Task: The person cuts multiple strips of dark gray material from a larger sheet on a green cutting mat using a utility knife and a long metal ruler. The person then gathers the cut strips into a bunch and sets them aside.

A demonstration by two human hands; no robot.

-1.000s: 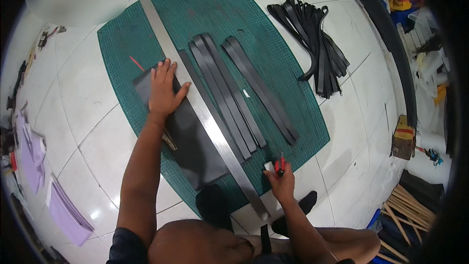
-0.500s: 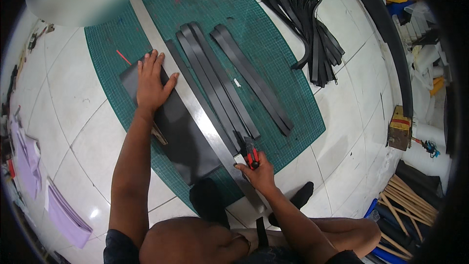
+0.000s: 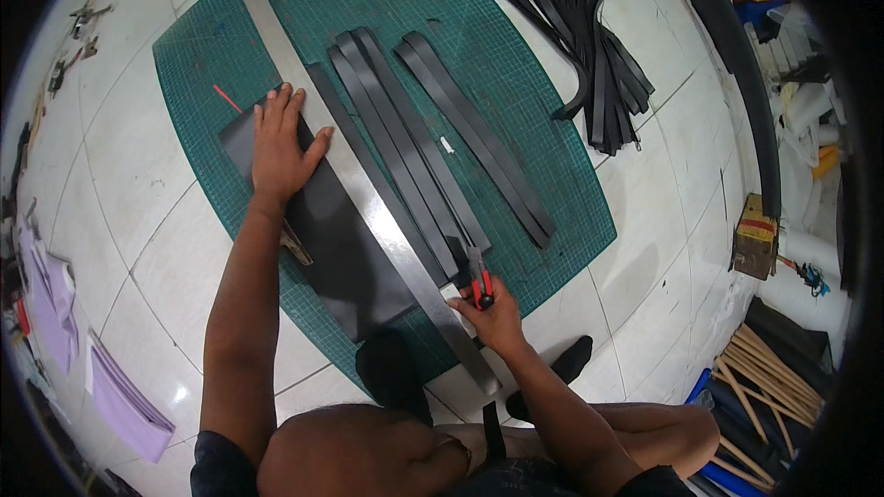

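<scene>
A long metal ruler (image 3: 368,198) lies slantwise over a black leather-like sheet (image 3: 341,239) on the green cutting mat (image 3: 543,175). My left hand (image 3: 284,147) rests flat on the sheet, fingers spread, with its fingertips and thumb at the ruler's edge. A red and black utility knife (image 3: 481,287) is gripped in my right hand (image 3: 495,317), its blade end pointing away from me. That hand's thumb is by the ruler's near part, next to a small white piece (image 3: 450,293). Black strips (image 3: 396,143) lie right of the ruler, with another folded strip (image 3: 479,143) beyond them.
A looped bundle of black straps (image 3: 589,55) lies on the tiled floor past the mat. A red stick (image 3: 227,98) and a white scrap (image 3: 447,144) are on the mat. Lilac cloth (image 3: 129,400) is at left; wooden sticks (image 3: 773,377) and a yellow-red block (image 3: 756,235) are at right.
The view has shifted slightly, and a blurred patch at the upper left is gone. The knife stands a little more upright in my right hand. My left hand stays on the sheet.
</scene>
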